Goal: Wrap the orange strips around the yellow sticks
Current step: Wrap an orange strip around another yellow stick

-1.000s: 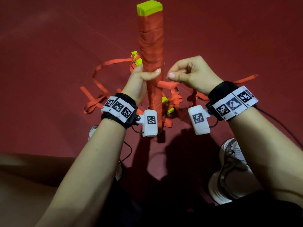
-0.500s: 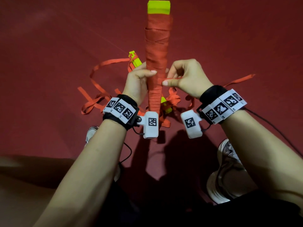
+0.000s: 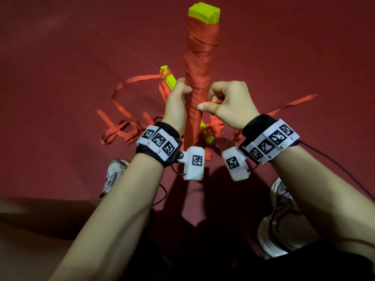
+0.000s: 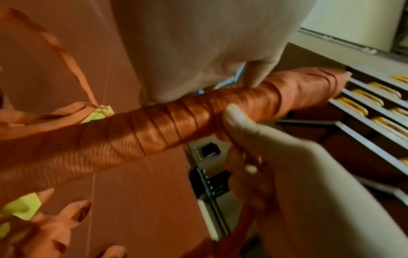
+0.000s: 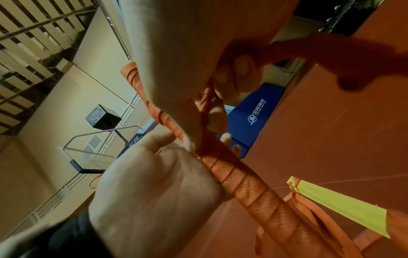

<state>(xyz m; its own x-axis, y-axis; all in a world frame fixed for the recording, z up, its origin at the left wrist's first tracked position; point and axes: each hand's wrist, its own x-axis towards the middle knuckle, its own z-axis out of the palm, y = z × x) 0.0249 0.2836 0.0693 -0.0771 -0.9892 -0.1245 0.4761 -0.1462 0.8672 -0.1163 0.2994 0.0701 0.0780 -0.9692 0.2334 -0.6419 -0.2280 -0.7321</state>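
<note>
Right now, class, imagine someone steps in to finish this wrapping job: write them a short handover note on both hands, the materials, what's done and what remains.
Left hand: grips the upright yellow plastic stick, steadying it.
Right hand: pinches the free end of the orange fabric strip against the stick.
Done: this stick is wrapped in orange along nearly all its visible length; only the yellow top shows.
Left: secure the strip end, then wrap the other yellow stick lying on the red floor among loose orange strips.

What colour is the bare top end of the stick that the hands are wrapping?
Yellow-green; the bare top end shows best in the head view, above the orange wrapping.
</note>
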